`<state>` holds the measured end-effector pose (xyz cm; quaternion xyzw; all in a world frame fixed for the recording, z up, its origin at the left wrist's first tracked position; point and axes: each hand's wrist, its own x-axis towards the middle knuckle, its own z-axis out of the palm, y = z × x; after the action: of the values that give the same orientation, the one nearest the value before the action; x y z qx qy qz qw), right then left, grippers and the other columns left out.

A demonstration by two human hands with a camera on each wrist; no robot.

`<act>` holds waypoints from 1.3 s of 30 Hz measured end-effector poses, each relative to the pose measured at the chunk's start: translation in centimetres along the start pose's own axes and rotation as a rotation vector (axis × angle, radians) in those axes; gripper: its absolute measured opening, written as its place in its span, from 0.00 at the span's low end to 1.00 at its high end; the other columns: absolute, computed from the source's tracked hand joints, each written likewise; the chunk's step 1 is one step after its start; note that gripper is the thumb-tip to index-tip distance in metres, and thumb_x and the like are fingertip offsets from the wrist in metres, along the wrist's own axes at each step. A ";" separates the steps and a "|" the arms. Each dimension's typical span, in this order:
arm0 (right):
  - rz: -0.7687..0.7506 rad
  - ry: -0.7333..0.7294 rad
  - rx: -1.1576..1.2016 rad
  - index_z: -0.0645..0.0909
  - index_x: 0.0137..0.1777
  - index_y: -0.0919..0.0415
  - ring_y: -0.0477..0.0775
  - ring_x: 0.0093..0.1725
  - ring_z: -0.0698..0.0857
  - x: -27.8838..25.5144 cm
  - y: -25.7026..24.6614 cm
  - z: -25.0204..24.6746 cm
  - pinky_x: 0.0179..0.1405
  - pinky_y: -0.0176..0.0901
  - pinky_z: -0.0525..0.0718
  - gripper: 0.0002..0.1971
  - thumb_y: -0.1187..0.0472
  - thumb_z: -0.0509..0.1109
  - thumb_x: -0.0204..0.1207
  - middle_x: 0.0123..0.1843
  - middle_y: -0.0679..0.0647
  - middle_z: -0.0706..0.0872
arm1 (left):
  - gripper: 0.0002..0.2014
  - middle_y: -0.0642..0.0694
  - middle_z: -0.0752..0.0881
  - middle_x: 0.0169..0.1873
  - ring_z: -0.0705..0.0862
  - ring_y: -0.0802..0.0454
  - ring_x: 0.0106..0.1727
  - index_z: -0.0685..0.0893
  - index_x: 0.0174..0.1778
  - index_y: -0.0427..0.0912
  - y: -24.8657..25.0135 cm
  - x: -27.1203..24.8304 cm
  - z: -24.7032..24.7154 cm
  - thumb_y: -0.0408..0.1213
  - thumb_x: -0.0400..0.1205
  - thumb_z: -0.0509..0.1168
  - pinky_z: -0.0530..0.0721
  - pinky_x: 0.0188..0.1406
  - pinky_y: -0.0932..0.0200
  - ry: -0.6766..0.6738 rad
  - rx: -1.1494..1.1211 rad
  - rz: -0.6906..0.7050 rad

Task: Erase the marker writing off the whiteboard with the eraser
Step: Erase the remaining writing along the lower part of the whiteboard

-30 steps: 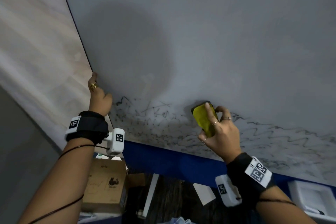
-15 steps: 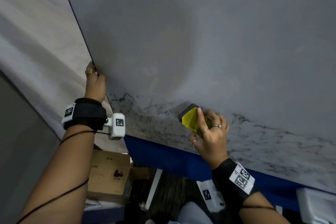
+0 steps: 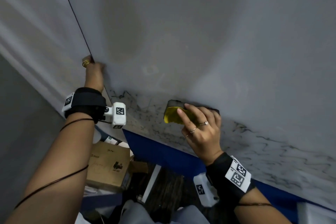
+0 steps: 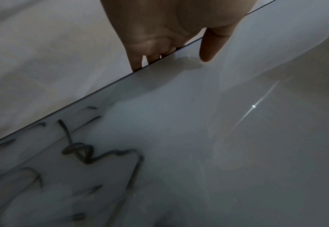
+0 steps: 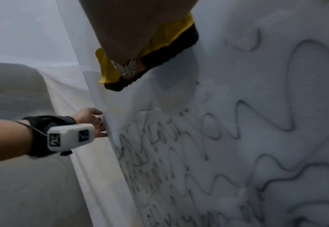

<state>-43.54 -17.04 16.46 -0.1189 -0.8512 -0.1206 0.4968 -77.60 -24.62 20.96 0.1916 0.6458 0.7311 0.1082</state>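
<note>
The whiteboard [image 3: 200, 32] fills the head view; its upper part is wiped pale. Black marker scribbles [image 3: 263, 147] cover its lower band. My right hand [image 3: 198, 123] grips the yellow eraser [image 3: 172, 116] and presses its dark felt side flat on the board at the top edge of the scribbles. The right wrist view has the eraser [image 5: 171, 38] above the wavy marker lines [image 5: 198, 153]. My left hand [image 3: 94, 72] holds the board's left edge: in the left wrist view the fingers [image 4: 138, 61] go behind the edge and the thumb [image 4: 210, 50] lies on the front.
A blue strip [image 3: 163, 151] runs under the board's bottom edge. Below it stand a cardboard box [image 3: 109, 165] and other clutter on the floor. A pale wall [image 3: 27, 42] lies left of the board edge.
My right hand has slid the eraser leftward along the top of the scribbled band. My left hand has kept its hold on the board's left edge.
</note>
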 end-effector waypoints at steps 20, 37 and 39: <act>-0.085 -0.099 -0.219 0.83 0.66 0.46 0.56 0.57 0.78 -1.3 -3.7 10.3 0.50 0.51 0.72 0.18 0.63 0.68 0.78 0.70 0.47 0.76 | 0.20 0.44 0.73 0.64 0.75 0.52 0.61 0.56 0.77 0.32 -1.2 0.6 -1.2 0.33 0.90 0.48 0.72 0.54 0.81 -0.230 0.118 0.268; -0.271 -0.360 -0.194 0.82 0.68 0.54 0.58 0.62 0.76 -1.7 -5.6 13.8 0.57 0.51 0.72 0.19 0.67 0.63 0.79 0.68 0.49 0.83 | 0.15 0.45 0.78 0.57 0.78 0.51 0.54 0.61 0.71 0.32 -0.6 1.9 -3.4 0.30 0.88 0.52 0.74 0.46 0.81 -0.422 0.221 0.283; -0.264 -0.365 -0.177 0.83 0.66 0.55 0.58 0.61 0.76 -1.0 -5.7 13.5 0.55 0.51 0.72 0.19 0.67 0.55 0.85 0.68 0.49 0.83 | 0.15 0.44 0.78 0.57 0.78 0.50 0.55 0.61 0.70 0.31 -0.5 2.0 -3.4 0.28 0.88 0.52 0.74 0.47 0.80 -0.433 0.230 0.288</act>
<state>-55.93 -18.16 8.68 -0.0696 -0.9210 -0.2354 0.3025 -80.90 -26.80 20.41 0.4441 0.6524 0.6031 0.1162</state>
